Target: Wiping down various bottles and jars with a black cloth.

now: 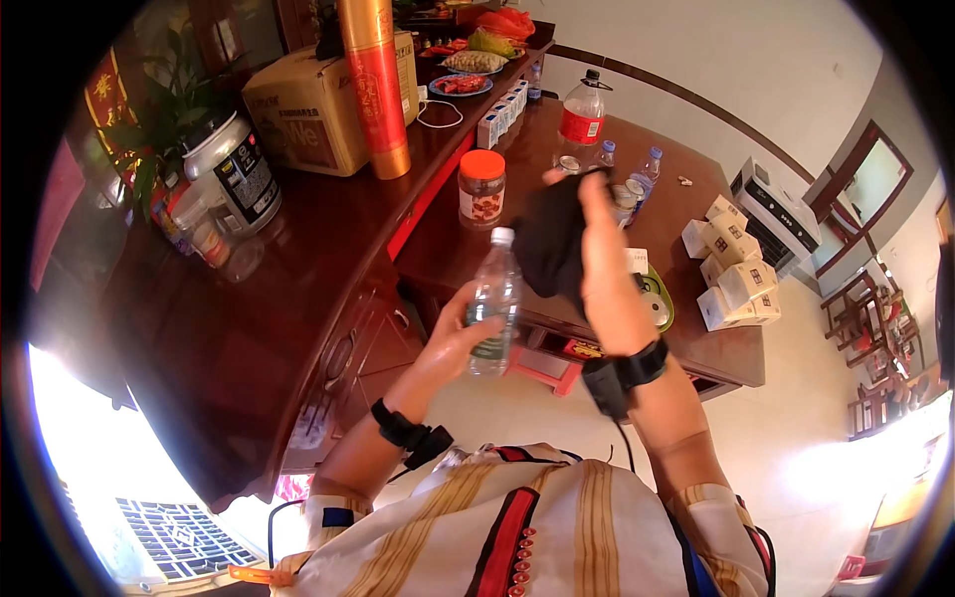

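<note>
My left hand (449, 336) is wrapped around a clear plastic bottle (494, 298) with a white cap and a green label. The bottle is nearly upright, in front of the table's near edge. Beside it, my right hand (606, 261) is raised and grips a black cloth (550, 233), slightly blurred, over the table. Part of the fingers is hidden behind the cloth. Behind the bottle, a jar with an orange lid (482, 186) stands on the brown wooden table (433, 250). Past the right hand are a large bottle with a red label (583, 112) and a small water bottle (650, 168).
White tissue packs (735, 269) are piled at the table's right, near a green tray (664, 295). Along the left runs a wooden cabinet (224, 336) bearing a cardboard box (313, 119), a red-and-gold tube (375, 89) and a white tub (235, 172). A pink stool (548, 373) is underneath.
</note>
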`<action>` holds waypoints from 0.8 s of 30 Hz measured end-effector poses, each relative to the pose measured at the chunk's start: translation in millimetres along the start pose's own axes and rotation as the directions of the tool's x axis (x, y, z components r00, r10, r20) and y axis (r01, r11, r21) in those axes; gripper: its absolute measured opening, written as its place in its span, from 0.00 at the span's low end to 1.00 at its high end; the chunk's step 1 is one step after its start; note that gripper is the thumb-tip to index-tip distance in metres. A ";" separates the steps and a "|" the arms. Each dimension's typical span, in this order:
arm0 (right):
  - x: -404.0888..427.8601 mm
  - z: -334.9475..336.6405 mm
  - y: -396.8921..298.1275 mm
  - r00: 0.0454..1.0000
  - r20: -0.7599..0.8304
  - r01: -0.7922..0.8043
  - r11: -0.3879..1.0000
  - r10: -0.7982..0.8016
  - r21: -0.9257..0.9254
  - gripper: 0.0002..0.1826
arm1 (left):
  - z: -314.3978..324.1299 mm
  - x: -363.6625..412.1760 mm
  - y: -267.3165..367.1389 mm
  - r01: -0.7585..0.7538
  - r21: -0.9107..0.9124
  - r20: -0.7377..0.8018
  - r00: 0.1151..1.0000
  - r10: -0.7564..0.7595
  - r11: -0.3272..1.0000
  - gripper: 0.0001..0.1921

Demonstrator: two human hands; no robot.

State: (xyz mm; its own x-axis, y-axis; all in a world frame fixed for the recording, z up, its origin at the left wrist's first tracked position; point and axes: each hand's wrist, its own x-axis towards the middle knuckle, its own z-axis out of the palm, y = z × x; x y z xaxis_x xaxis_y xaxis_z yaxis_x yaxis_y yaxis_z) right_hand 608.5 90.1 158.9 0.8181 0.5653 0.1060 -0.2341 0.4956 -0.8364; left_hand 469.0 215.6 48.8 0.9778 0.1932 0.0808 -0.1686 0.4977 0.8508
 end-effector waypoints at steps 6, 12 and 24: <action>-9.4 14.0 25.3 0.897 0.376 0.419 0.722 -0.234 -0.551 0.21 | 21.4 8.0 -4.4 -0.089 0.062 -0.038 0.995 0.092 0.994 0.27; -11.8 -9.4 48.7 0.976 0.216 0.005 0.986 0.031 -0.166 0.19 | 29.3 9.9 15.0 -0.236 0.533 -0.020 0.956 0.291 0.812 0.33; -9.4 -18.8 20.1 0.994 0.108 0.018 1.000 -0.017 -0.009 0.14 | 24.9 -0.4 -2.0 -0.155 0.410 0.050 0.988 0.148 0.899 0.32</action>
State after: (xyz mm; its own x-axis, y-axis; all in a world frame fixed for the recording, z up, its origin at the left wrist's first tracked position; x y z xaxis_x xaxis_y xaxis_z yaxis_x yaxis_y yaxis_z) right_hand 606.0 82.4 131.0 0.7606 0.6245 0.1776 -0.2143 0.4998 -0.8392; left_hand 472.0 193.5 60.0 0.9471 0.2222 0.2316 -0.2527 0.0711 0.9649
